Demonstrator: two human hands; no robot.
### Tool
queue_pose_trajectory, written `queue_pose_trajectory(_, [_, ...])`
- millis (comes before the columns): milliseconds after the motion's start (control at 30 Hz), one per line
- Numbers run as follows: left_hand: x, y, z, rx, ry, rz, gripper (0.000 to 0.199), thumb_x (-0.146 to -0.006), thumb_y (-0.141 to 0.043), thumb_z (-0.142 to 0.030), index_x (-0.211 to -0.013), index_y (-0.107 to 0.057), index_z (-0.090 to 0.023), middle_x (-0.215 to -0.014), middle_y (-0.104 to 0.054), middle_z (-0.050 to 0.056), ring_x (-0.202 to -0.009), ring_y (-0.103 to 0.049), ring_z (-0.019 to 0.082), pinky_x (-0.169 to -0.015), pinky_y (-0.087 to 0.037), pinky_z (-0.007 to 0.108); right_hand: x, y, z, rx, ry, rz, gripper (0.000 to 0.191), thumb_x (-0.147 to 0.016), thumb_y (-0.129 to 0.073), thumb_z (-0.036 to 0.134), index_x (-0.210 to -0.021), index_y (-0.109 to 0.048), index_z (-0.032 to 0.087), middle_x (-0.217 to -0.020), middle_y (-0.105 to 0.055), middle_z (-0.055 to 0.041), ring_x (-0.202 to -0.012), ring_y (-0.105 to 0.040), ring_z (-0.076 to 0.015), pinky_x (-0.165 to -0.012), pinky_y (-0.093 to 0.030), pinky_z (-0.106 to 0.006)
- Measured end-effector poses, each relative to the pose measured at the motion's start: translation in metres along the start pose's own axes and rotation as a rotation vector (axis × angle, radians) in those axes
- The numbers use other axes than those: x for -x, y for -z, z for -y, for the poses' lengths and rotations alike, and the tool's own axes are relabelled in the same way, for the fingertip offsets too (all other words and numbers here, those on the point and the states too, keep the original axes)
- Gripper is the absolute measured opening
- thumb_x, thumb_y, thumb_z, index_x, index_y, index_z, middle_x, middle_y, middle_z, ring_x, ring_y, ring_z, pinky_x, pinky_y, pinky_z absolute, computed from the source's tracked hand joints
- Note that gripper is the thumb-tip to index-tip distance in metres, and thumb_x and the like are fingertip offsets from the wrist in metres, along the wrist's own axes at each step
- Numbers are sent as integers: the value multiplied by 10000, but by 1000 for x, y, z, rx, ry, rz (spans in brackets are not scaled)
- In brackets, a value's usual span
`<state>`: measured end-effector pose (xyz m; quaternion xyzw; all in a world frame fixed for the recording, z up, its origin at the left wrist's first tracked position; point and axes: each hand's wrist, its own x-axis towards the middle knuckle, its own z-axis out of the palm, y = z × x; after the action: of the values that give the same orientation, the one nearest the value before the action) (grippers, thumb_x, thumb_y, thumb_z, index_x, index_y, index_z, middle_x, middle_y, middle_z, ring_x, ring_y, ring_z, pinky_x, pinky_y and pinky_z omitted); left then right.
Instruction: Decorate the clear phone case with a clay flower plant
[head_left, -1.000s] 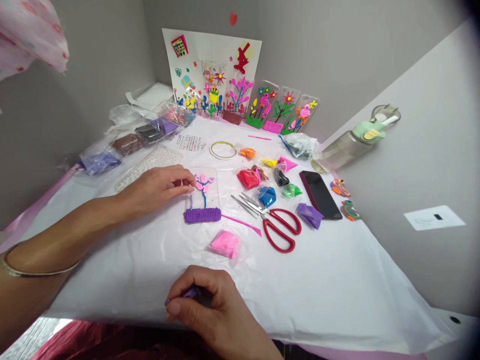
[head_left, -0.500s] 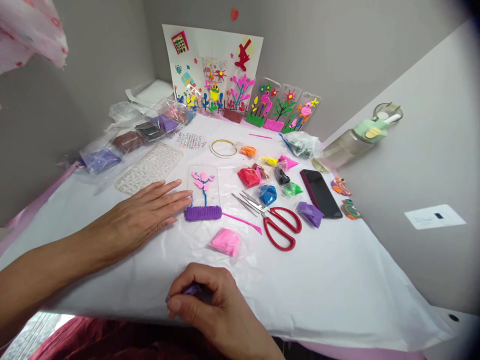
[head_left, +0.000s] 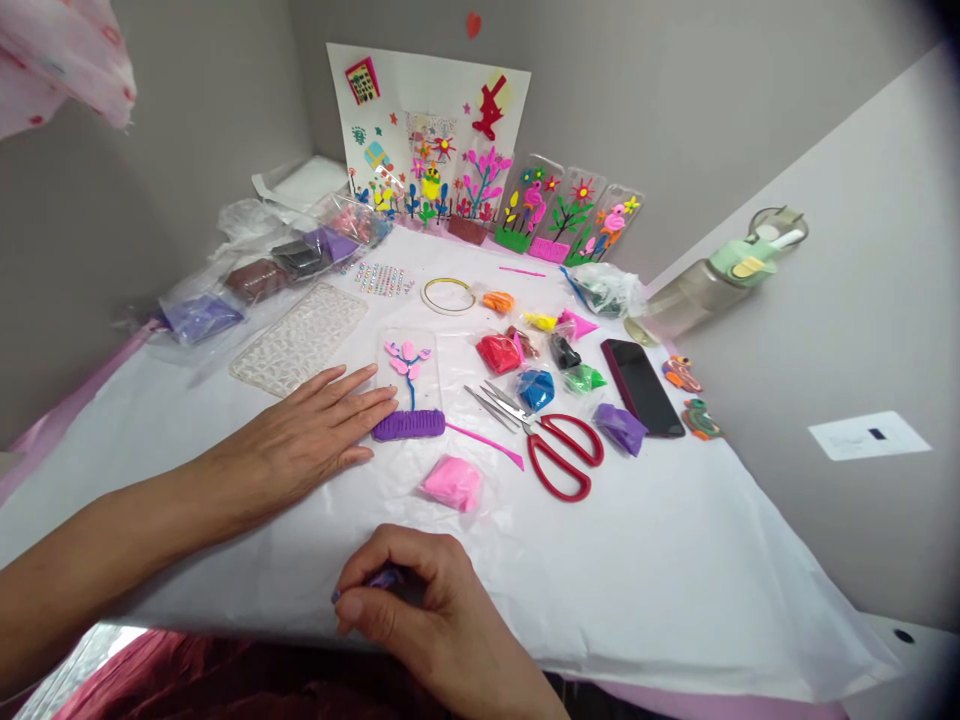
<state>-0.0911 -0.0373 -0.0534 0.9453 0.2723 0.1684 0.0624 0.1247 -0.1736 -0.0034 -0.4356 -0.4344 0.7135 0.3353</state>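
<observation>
My left hand (head_left: pixel 311 425) lies flat and open, palm down on the white sheet. Its fingertips reach over the left edge of a clear phone case (head_left: pixel 426 375), which bears a pink clay flower on a blue stem above a ridged purple clay base (head_left: pixel 409 425). Nearer to me, my right hand (head_left: pixel 420 590) is closed, thumb against the curled fingers. A bit of something purple shows inside it, mostly hidden, so its kind is unclear. A bag of pink clay (head_left: pixel 452 482) and a thin pink tool (head_left: pixel 486 445) lie just beyond that hand.
Red-handled scissors (head_left: pixel 562 455) and tweezers (head_left: pixel 491 408) lie right of the case, near several small clay bags. A phone (head_left: pixel 643 388) and a bottle (head_left: pixel 694 290) are farther right. A textured mat (head_left: pixel 300 338) lies left; decorated cases (head_left: pixel 551 210) lean at the back.
My left hand has slid slightly to the right, its fingertips now farther over the case's left edge. My right hand has stayed closed in the same place.
</observation>
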Motion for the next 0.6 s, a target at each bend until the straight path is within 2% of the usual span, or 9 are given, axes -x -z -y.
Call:
queue_pose_trajectory(267, [4, 6, 3, -70, -18, -51, 512, -1163, -367, -406, -1609, -508, -196, -1633, -589, 78, -1637, -342, 265, -1351, -183, 430, 1, 0, -1, 8, 4, -2, 262, -907, -842, 416, -850, -765, 172, -773, -676, 9, -733, -532, -124, -688, -405, -249])
queue_pose_trajectory(467, [10, -2, -2, -89, -35, -50, 502, -1166, -362, -413, -1616, -485, -227, -1632, -592, 50, -1642, -331, 258, -1352, -181, 458, 0, -1, -3, 1, 28, -7, 254, -904, -846, 401, -833, -761, 172, -772, -683, 8, -732, -545, -121, -696, -417, -241])
queue_pose_trajectory(600, [9, -4, -5, -102, -36, -47, 482, -1161, -375, -428, -1559, -541, -212, -1639, -579, 69, -1639, -326, 286, -1337, -207, 467, -1, -2, -2, -14, 23, -3, 259, -902, -846, 407, -822, -754, 178, -765, -680, 4, -731, -555, -127, -684, -427, -240])
